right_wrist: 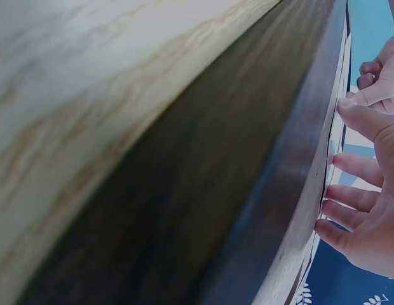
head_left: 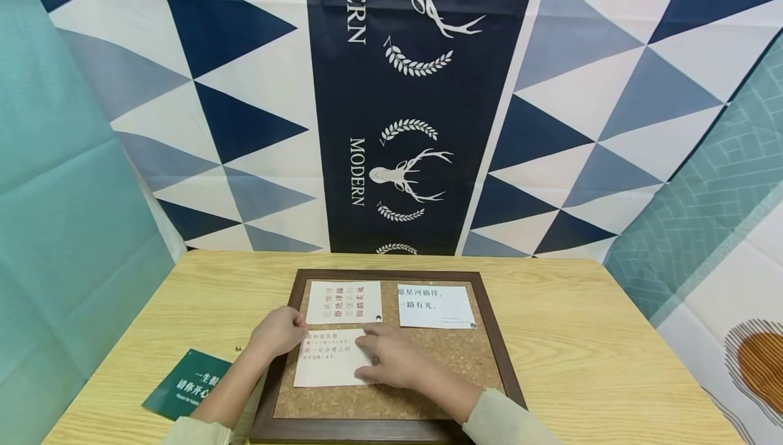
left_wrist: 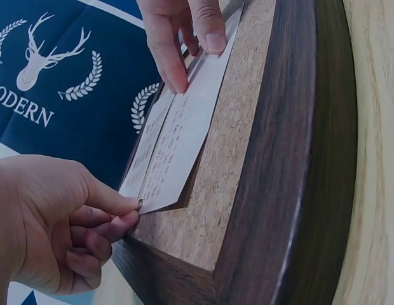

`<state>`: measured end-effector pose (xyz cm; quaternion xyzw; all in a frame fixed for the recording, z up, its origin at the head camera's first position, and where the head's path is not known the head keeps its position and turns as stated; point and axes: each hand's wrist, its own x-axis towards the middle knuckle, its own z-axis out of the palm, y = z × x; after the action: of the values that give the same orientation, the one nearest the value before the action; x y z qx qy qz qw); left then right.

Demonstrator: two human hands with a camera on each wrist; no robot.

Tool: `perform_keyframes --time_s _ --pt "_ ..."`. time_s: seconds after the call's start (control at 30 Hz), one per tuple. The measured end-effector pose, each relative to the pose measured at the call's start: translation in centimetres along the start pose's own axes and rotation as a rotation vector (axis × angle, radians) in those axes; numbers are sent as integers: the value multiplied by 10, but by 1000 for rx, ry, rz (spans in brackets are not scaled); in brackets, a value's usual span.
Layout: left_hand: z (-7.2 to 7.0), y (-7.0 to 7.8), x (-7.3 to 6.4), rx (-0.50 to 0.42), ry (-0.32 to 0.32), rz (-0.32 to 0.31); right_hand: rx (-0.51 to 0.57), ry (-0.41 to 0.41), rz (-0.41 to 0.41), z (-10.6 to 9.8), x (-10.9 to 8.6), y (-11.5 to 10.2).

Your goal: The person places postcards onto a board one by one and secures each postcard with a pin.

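My left hand point(head_left: 278, 333) pinches a small metal thumbtack point(left_wrist: 140, 203) between thumb and forefinger, at the upper left corner of a white card point(head_left: 327, 370) with printed lines. This card lies on the cork board point(head_left: 453, 377) below two others, its lower edge standing slightly off the cork in the left wrist view. With fingers spread, my right hand point(head_left: 394, 357) presses on the card's right side. Above it is a cream card point(head_left: 345, 301) with red and dark characters, a tack at its lower right corner. A white card point(head_left: 434, 309) to the right is tacked there too.
The board's dark brown wooden frame point(head_left: 391, 429) rests on a light wood table point(head_left: 587, 363). A dark green card point(head_left: 186, 384) lies left of the frame, partly behind the left forearm. One loose tack point(head_left: 238, 348) is on the table nearby. A patterned cloth point(head_left: 391, 105) hangs behind.
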<state>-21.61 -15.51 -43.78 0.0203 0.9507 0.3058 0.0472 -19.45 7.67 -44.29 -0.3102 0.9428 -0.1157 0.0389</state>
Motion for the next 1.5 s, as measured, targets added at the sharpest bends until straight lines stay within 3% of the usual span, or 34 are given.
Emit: perform_keyframes --time_s 0.5,1.03,1.23,1.5 --pt "-6 -6 -6 -122 -17 5 14 -2 6 0 0 0" --pt "-6 -11 -11 -207 8 -14 43 3 18 -1 -1 2" --pt "-11 -15 -13 -213 9 -22 100 33 17 -6 -4 5" --pt "-24 -24 -19 -203 21 -19 177 145 20 -20 -12 25"
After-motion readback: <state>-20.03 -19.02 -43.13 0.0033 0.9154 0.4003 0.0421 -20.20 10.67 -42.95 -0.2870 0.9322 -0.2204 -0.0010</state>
